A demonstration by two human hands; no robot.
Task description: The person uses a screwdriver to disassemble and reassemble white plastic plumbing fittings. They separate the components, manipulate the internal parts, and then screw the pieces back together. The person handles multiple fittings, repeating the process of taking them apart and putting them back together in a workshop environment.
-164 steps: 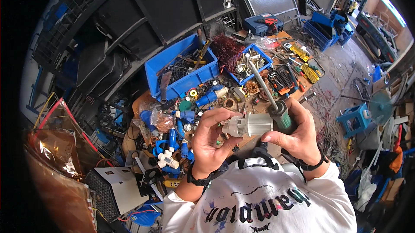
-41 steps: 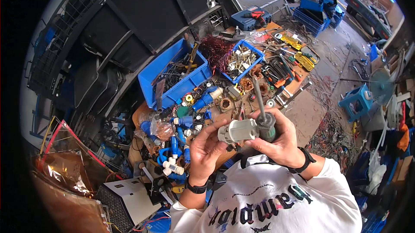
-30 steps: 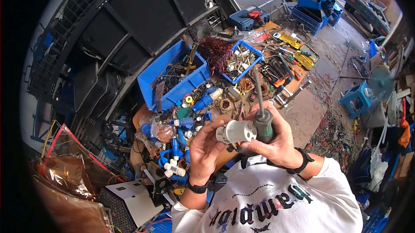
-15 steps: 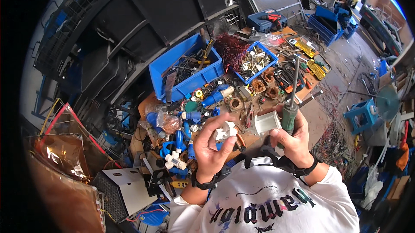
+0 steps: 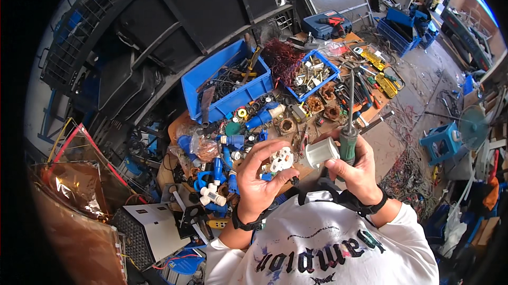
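Note:
Between the thumb and fingers of my left hand (image 5: 253, 182) is a round white connector insert (image 5: 281, 159), with holes and small brassy spots on the face turned up. Close beside it, my right hand (image 5: 361, 171) grips two things at once. One is a hollow white plastic sleeve (image 5: 320, 153) with a flanged rim, its open end toward the insert but apart from it. The other is a screwdriver (image 5: 348, 146), green-handled, standing with its long shaft pointing up and away. Part of its handle is hidden behind my thumb and palm.
On the cluttered wooden bench stand a large blue crate (image 5: 233, 97) of scrap and a smaller blue bin (image 5: 316, 76) of brass pieces. Blue connectors (image 5: 264, 117) lie left of centre, near white fittings (image 5: 212, 196). Hand tools (image 5: 365, 92) spread at right, beside a yellow bit set (image 5: 387, 85).
The white insert has turned in my left fingers, so its holed face now shows. My right hand has shifted slightly left with the sleeve and screwdriver.

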